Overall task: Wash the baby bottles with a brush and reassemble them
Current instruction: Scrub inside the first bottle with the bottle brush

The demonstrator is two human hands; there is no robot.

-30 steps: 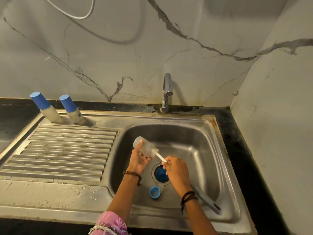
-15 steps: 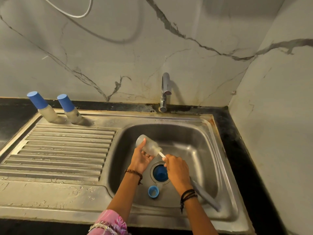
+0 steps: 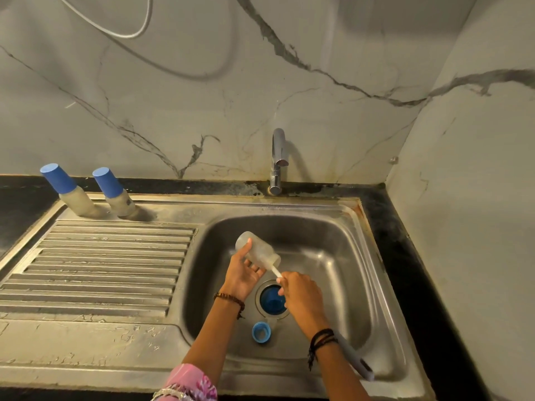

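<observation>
- Marble-veined wall panels back a steel sink [image 3: 362, 285] set in a black table [image 3: 385, 204], with a chrome tap [image 3: 278, 157] at the rear rim.
- Left hand [image 3: 243, 272]: fingers curled under and round the open bottle [image 3: 258, 253], thumb up against its base end; palm faces up, wrist with a beaded bracelet, forearm rising from a pink sleeve [image 3: 191, 383].
- The open bottle lies tilted over the basin, mouth pointing down-right toward the right hand [image 3: 301, 293].
- Right hand: fingers closed round the brush [image 3: 276, 272], whose white stem runs from the fist into the bottle mouth; the grey handle end shows behind the wrist near the basin's right wall. Knuckles face up, dark bands on the wrist.
- Below the hands sits a blue drain plug [image 3: 270, 299], and just in front of it a blue bottle ring [image 3: 261, 332] on the basin floor.
- Two capped bottles [image 3: 114, 192] with blue caps stand at the back left of the ridged drainboard [image 3: 101, 264], well apart from the hands.
</observation>
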